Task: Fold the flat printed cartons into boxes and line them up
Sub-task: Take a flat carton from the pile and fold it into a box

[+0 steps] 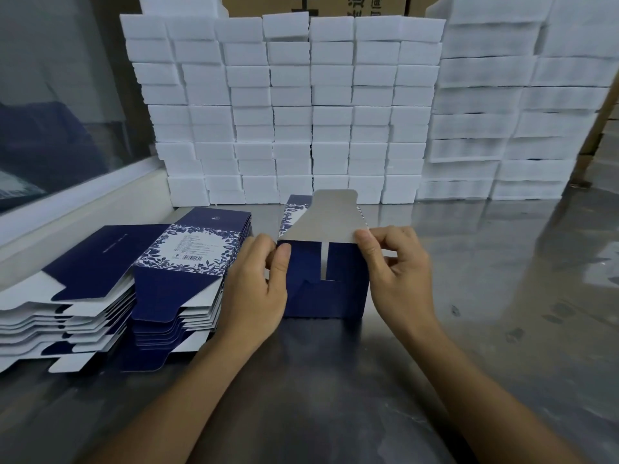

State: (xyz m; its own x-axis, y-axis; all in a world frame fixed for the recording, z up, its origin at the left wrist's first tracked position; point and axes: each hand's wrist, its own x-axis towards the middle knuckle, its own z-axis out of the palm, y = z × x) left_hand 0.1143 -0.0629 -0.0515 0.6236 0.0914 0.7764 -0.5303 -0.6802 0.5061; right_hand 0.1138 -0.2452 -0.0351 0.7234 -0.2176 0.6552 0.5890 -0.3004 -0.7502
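Observation:
A navy blue carton (335, 296) with a floral white-and-blue side panel stands opened into a box shape on the steel table, its end facing me. Its grey-backed flap (325, 219) sticks up at the top. My left hand (258, 283) grips the carton's left edge, thumb on the front face. My right hand (395, 262) pinches the flap's right corner and holds the carton's right side. Two stacks of flat printed cartons lie to the left: a nearer stack (181, 276) beside my left hand and another stack (67, 296) at the far left.
A wall of stacked white foam blocks (291, 108) fills the back of the steel table (485, 296), with taller foam stacks (509, 105) at the right. A white ledge and glass pane (67, 95) run along the left. Brown shipping boxes stand behind the foam.

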